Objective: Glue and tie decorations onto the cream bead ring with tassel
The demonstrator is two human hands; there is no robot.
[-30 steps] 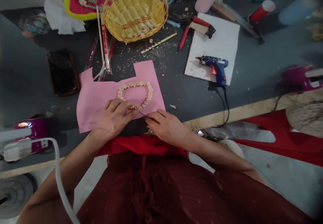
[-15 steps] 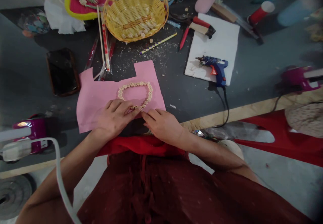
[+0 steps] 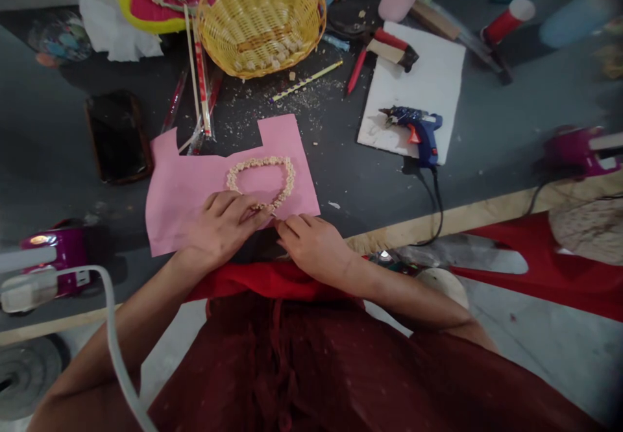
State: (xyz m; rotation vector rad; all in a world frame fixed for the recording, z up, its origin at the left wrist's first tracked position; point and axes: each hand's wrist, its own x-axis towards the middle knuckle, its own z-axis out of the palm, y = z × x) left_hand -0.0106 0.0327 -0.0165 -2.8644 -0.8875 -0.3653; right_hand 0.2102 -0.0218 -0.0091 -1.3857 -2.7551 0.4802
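Left hand [image 3: 220, 228] pinches the ring [image 3: 291, 178] at its near edge; right hand's [image 3: 315, 242] grasp unclear. Probably light, fragile; best pinched gently.

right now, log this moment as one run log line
left hand: holding loop at near edge | right hand: near it, grip unclear | loop: over pink sheet | glue gun: on white board

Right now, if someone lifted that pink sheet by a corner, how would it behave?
The pink sheet would probably be light and bendy, since it looks thin. The pale loop lying on it might slide, as no fastening shows between them, though the left hand seems to be holding the loop.
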